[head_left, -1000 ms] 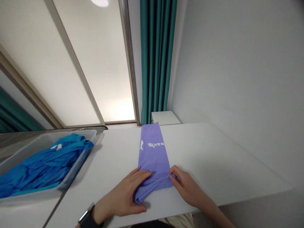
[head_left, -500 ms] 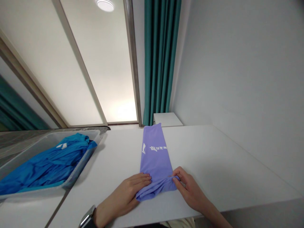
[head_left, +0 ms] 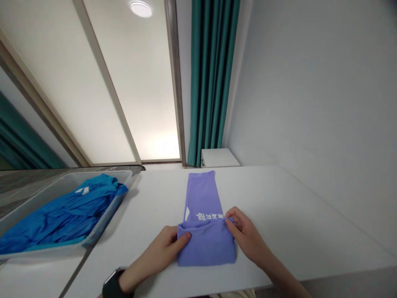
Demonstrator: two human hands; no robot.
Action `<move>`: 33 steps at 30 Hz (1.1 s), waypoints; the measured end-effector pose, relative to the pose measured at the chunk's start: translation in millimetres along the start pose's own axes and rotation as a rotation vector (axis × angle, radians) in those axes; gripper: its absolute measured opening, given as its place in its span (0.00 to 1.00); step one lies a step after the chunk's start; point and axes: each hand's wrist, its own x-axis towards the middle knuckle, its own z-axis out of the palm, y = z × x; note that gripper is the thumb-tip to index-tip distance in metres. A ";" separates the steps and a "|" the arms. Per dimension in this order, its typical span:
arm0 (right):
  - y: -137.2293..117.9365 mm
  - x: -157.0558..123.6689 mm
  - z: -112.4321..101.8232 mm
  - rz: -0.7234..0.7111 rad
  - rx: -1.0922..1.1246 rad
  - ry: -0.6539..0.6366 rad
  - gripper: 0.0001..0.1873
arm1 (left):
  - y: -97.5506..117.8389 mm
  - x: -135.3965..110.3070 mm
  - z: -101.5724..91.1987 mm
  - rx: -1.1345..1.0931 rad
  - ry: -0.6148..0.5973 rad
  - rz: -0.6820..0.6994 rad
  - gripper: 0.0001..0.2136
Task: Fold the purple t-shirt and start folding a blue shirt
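One purple cloth (head_left: 206, 246) is laid lengthwise on one white table (head_left: 273, 203), in front of the person, its near part doubled over in one flap. One white logo and one row of white characters are seen just beyond the flap's edge. Two hands are placed on the cloth. By the left hand (head_left: 167, 246), the flap's left edge is gripped, one thumb pressed on top; the other fingers are partly hidden beneath. By the right hand (head_left: 245, 234), the flap's far right corner is pinched between thumb and forefinger. One watch (head_left: 112, 282) is worn on the left wrist. To the left, one translucent bin (head_left: 109, 213) is seen, in which blue clothing (head_left: 65, 217) is heaped; how many pieces cannot be told. Two green curtains (head_left: 214, 82) and one round light (head_left: 141, 8) are seen beyond
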 end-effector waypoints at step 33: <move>34.4 79.8 18.6 -0.102 -0.796 0.021 0.12 | -36.8 55.4 -4.9 -0.124 0.178 -0.139 0.24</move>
